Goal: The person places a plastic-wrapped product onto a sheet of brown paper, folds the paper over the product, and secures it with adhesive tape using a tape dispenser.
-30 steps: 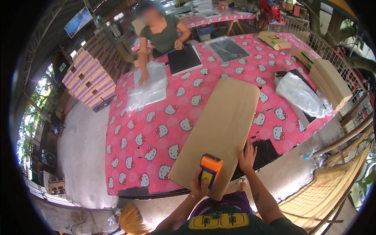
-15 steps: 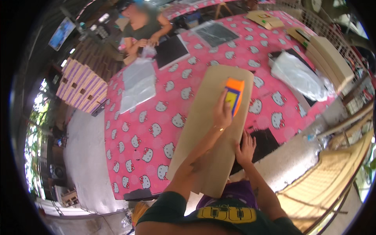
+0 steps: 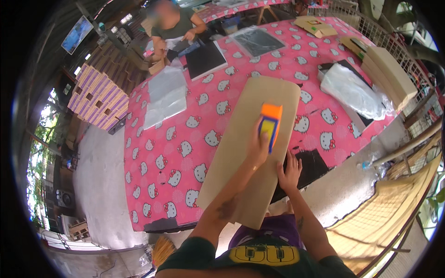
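Observation:
A long brown cardboard piece (image 3: 266, 90) with rounded far corners lies at a slant over the near edge of the table, its near end by my lap. My left hand (image 3: 258, 147) is closed around an orange block-shaped thing (image 3: 272, 111) with a blue-and-yellow side, held against the cardboard's upper face; its exact kind is unclear. My right hand (image 3: 290, 171) lies at the cardboard's right edge, fingers stretched out and holding nothing. Beneath that hand is a black patch (image 3: 313, 169) on the table.
A pink patterned cloth (image 3: 185, 148) covers the table. Clear plastic sheets (image 3: 167, 97) and a black panel (image 3: 206, 60) lie far left, near a seated co-worker (image 3: 174, 28). Plastic wrap (image 3: 352, 90) and a folded carton (image 3: 389, 72) lie right. Stacked boxes (image 3: 99, 97) stand left.
My left hand has drawn the orange block toward me and slightly left along the cardboard. My right hand has barely moved. The co-worker's hands now hold something dark.

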{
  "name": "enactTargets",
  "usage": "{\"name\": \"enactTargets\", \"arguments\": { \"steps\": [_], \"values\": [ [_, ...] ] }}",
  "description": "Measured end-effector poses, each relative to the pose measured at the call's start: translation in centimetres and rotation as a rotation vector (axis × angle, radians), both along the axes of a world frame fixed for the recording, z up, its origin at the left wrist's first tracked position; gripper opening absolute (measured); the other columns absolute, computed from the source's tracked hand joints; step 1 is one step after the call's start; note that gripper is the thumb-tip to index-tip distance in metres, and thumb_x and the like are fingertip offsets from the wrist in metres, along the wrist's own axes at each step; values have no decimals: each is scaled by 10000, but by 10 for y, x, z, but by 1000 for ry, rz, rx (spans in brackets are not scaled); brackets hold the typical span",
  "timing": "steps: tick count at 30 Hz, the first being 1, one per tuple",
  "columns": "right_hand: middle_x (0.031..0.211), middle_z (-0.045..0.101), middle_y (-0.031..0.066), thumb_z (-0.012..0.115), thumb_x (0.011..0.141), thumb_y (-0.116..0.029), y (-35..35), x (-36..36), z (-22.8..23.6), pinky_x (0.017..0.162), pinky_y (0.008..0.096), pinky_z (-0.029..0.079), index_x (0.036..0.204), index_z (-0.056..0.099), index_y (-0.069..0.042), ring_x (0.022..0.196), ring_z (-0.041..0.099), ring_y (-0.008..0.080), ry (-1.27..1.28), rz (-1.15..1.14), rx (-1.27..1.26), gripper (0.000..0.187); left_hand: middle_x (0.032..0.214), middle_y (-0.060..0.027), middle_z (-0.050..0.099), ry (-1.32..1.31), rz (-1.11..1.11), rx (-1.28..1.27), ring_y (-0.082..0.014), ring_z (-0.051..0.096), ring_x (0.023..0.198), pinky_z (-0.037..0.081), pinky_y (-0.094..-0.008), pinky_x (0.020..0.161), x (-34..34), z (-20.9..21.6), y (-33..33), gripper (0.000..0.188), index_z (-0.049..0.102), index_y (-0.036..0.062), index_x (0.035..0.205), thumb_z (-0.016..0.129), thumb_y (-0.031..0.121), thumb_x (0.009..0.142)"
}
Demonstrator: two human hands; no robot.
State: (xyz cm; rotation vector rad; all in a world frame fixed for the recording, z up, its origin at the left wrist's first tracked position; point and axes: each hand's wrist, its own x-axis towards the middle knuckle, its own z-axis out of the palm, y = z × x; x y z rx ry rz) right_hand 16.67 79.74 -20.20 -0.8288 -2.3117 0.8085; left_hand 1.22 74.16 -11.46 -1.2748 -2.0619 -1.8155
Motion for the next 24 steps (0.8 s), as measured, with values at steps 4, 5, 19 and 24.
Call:
{"name": "enactTargets", "arguments": {
  "steps": [4, 5, 19, 24],
  "values": [
    [1396, 480, 149, 526, 916, -406, 4, 3, -4, 1141, 540, 173, 1449, 363, -63, 1337, 407, 302, -26, -12, 17, 655, 1370, -263, 428, 28, 90, -143, -365, 486, 1230, 395, -445, 1035, 76, -10, -121, 539, 296, -59, 1428, 403, 280, 1024],
    [1397, 477, 162, 535, 913, -389, 1, 3, -2, 1144, 543, 170, 1445, 367, -65, 1340, 404, 308, -13, -3, 9, 646, 1353, -265, 435, 53, 166, -206, -354, 506, 1201, 417, -440, 1011, 92, -15, -150, 542, 282, -60, 1430, 404, 277, 1024],
    [1362, 488, 181, 512, 916, -385, -3, 2, 6, 1143, 529, 184, 1429, 372, -56, 1312, 426, 316, -29, -36, -46, 625, 1259, -268, 562, 251, 247, -227, -393, 582, 1121, 470, -441, 960, 52, 7, -103, 448, 492, -107, 1303, 405, 182, 972],
    [1347, 496, 180, 521, 904, -394, 3, 7, 10, 1133, 528, 196, 1425, 378, -60, 1304, 430, 318, -30, -56, -45, 635, 1346, -238, 499, 195, 136, 104, -352, 515, 1213, 417, -420, 1010, -13, -26, 14, 525, 425, -83, 1365, 375, 314, 1025]
  ]
}}
